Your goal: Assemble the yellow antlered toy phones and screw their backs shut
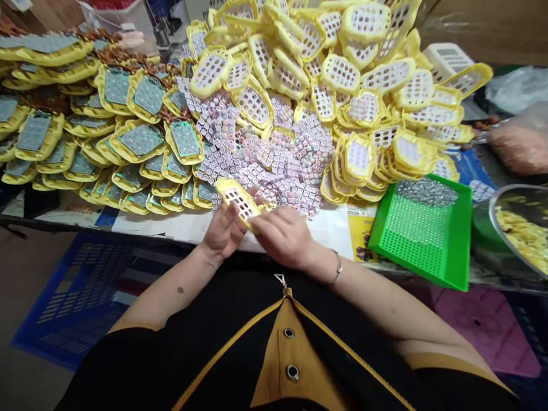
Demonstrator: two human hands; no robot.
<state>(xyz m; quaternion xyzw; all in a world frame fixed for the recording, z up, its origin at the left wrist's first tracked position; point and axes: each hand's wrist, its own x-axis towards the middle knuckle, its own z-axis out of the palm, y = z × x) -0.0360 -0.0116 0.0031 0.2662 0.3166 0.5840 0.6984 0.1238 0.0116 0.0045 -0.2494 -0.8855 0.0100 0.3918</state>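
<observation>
My left hand (pixel 221 231) grips a yellow plastic casing (pixel 240 201) with rows of oval holes, tilted above the table's front edge. At the casing's lower right end, the bent fingers of my right hand (pixel 286 235) are closed on its edge. Whether they pinch a smaller part too is hidden. Just beyond my hands lies a heap of pale button keypads (pixel 295 165). Behind it rises a pile of similar yellow casings (pixel 289 71). Stacked on the left are yellow casings with green circuit boards (pixel 143 140) and brownish wires.
To the right, a green perforated tray (pixel 460 251) holds small silvery screws (pixel 428 192). Beside it stands a clear bowl (pixel 492 214) of small yellow pieces (pixel 524 228). Below the table are a blue crate (pixel 55 302) and a pink stool-like object (pixel 488 331).
</observation>
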